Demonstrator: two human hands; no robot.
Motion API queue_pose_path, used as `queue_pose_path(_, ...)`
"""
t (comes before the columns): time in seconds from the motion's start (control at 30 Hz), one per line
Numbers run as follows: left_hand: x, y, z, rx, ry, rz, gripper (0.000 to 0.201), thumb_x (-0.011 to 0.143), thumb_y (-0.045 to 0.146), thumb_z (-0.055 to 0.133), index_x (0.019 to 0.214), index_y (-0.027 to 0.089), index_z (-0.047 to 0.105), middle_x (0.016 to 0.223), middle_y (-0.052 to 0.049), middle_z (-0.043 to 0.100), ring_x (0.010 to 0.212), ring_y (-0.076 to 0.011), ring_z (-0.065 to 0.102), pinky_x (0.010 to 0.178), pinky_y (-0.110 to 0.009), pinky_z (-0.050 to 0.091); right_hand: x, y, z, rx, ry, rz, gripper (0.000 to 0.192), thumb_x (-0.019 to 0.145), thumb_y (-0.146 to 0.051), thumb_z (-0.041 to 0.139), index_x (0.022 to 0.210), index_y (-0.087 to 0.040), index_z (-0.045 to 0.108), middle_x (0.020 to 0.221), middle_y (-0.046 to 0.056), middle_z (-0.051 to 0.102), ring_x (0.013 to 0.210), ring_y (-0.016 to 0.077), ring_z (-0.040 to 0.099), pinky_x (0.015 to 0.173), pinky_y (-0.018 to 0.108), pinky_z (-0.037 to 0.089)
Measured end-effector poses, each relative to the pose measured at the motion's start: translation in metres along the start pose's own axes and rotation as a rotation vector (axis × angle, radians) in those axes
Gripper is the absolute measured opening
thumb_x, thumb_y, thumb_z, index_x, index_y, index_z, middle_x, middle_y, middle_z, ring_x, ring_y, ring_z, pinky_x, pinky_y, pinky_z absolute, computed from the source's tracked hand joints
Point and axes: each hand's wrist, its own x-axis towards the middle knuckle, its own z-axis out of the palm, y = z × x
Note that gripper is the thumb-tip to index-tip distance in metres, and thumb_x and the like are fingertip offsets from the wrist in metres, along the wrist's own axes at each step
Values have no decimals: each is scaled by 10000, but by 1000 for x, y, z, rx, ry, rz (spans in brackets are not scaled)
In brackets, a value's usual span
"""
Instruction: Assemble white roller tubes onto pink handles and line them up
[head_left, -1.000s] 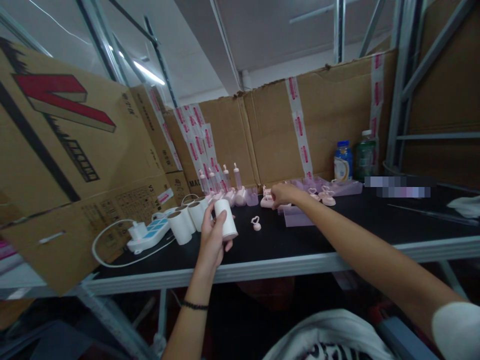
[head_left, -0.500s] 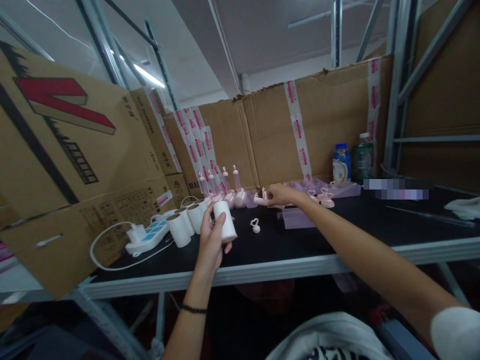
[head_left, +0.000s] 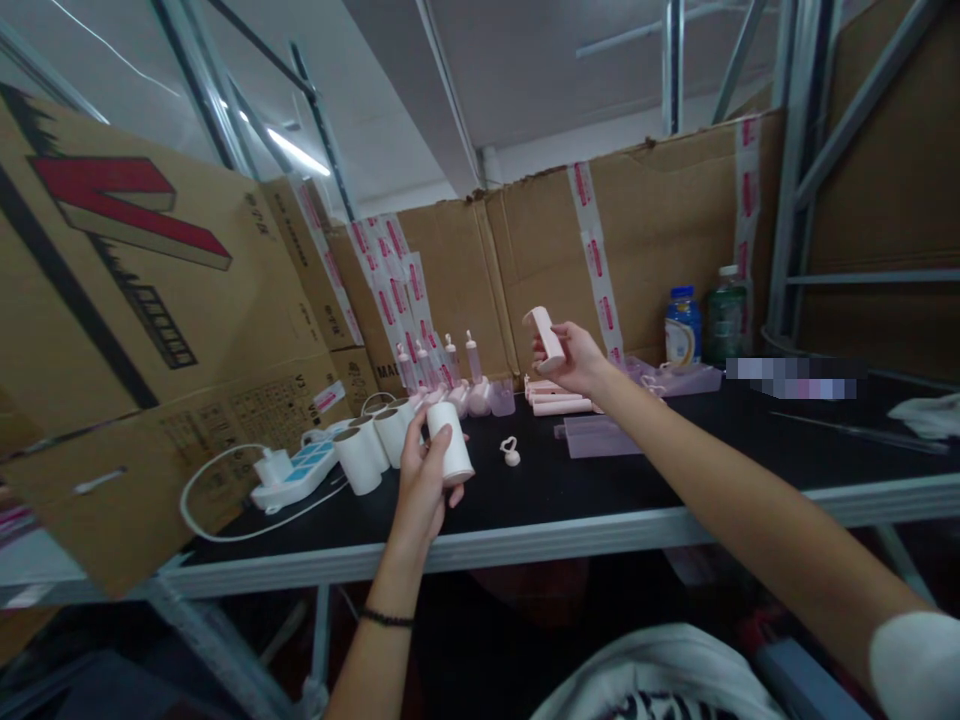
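Observation:
My left hand (head_left: 421, 488) grips a white paper roll (head_left: 451, 442) above the black tabletop (head_left: 600, 480), near its front edge. Raised above the table's far side, my right hand (head_left: 576, 360) holds a pale pink plastic handle piece (head_left: 545, 338) tilted upward. Under that hand lie two more pink handle pieces (head_left: 559, 404). A small pink heart-shaped part (head_left: 511, 453) sits alone between my hands. Three more white rolls (head_left: 371, 447) stand just left of my left hand.
A white and blue power strip (head_left: 296, 472) with a looping cable lies at the left. Pink roller handles (head_left: 450, 362) stand at the back, with a clear lilac tray (head_left: 600, 438) and two bottles (head_left: 705, 318) to the right. Taped cardboard walls (head_left: 660, 230) surround the bench.
My right hand has lifted a pink handle piece from the pile at the back of the table and raised it. My left hand has kept the white roll nearly still.

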Motion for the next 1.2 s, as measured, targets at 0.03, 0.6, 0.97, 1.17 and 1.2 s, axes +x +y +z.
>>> queue_pose_path(0.03,0,0,0,4,0,1,697,835,489,734,1443,318,439,916,-14,676,448,-87,565,274,-126,315,0,0,-1,-5,-10,-14,301,1006,-388,355,906,-194,562,700,6,532,529,127,459,504,219,454)
queue_pose_path(0.6,-1,1,0,10,-1,5,700,847,487,725,1460,327,428,914,-21,669,465,-103,572,269,-132,318,-1,14,7,2,-94,-79,178,846,-107,703,950,-181,579,790,-10,681,617,93,617,561,196,545)
queue_pose_path(0.97,-1,2,1,11,-1,-8,714,824,498,735,1445,321,431,910,-8,661,456,-98,569,262,-132,318,-13,4,16,3,-170,10,659,911,-626,637,575,-236,225,380,-109,224,334,47,121,301,200,123)
queue_pose_path(1.17,-1,2,1,5,2,3,725,830,491,733,1462,317,421,906,-11,660,455,-94,556,263,-133,321,-19,9,24,-39,-288,79,677,884,-751,584,578,-223,291,413,-113,228,354,40,96,319,191,116)
queue_pose_path(1.2,-1,2,1,-1,2,3,721,834,488,731,1462,320,419,904,-10,661,456,-94,556,264,-132,323,-20,13,27,-58,-285,96,678,870,-782,571,585,-222,317,423,-109,246,356,42,129,325,186,148)
